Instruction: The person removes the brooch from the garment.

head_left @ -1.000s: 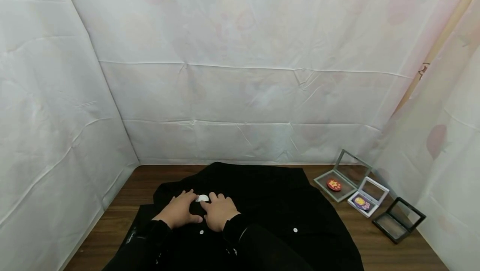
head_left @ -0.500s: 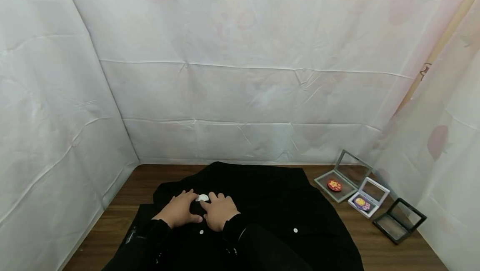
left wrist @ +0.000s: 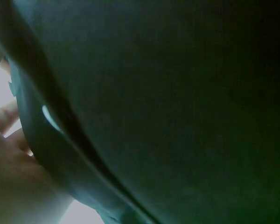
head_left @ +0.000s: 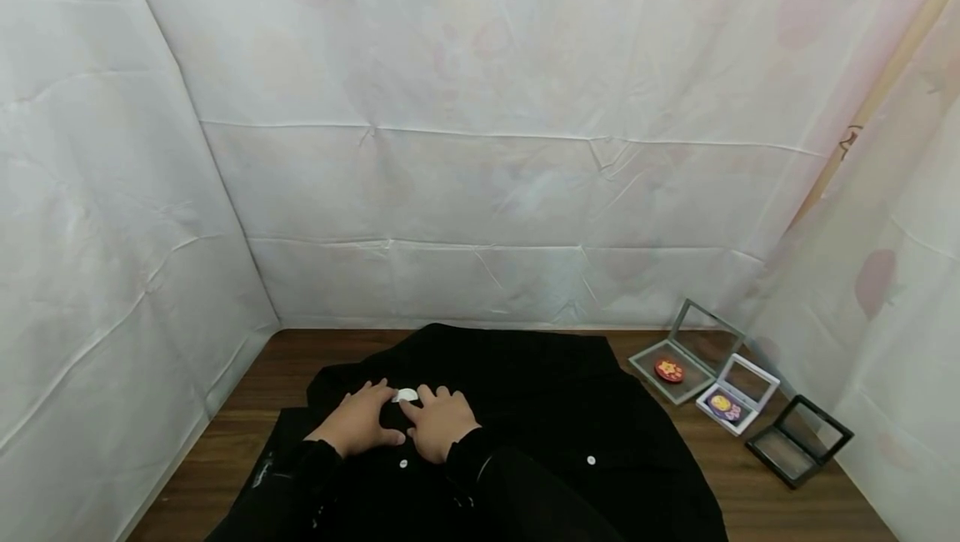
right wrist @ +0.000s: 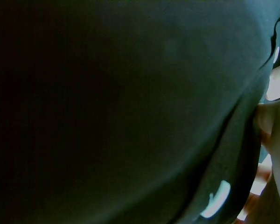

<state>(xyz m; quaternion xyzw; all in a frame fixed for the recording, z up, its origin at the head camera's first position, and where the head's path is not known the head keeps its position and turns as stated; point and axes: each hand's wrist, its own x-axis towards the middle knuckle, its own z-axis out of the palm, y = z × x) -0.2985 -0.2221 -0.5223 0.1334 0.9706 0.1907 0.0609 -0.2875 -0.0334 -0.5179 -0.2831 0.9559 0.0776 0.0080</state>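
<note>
Two hands, left hand (head_left: 356,423) and right hand (head_left: 442,421), are staying put, fingers flat and released, pressing the white badge (head_left: 406,396) onto the black garment (head_left: 540,409).

- White sheeting (head_left: 480,108) covers back and both side walls, creased, fold lines running across; faint pink blotches show through.
- Beige strip (head_left: 885,83) runs diagonally at the right corner, between the back and right sheets.
- Table (head_left: 285,358): dark brown wood grain, sheeting meets it on three sides.
- Light even and soft, no hard shadows.
- Both wrist views are almost wholly dark, no room detail visible.
</note>
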